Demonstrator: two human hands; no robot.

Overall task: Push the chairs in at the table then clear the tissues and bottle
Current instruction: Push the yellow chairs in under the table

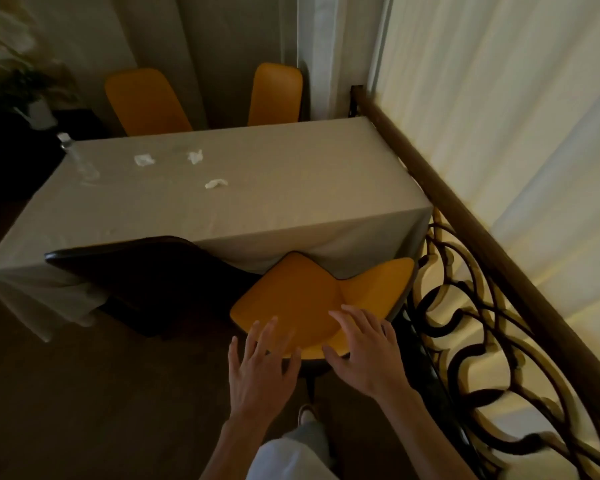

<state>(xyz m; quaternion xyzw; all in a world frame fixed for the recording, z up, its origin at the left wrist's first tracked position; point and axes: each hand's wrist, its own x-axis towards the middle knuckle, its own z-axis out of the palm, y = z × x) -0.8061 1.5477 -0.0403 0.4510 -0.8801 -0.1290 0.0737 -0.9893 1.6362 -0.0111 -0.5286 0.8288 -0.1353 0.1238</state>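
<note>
Our left hand (258, 367) and right hand (362, 351), fingers spread, grasping nothing, over orange chair (312, 299) at table (291, 188) near edge. Tissues (215, 183), bottle (78, 159) toward far-left corner. Risk we see: crooked shove snags tablecloth, topples bottle.

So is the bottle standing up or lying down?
Standing up. The bottle stands at the table's far left corner, cap on top.
</note>
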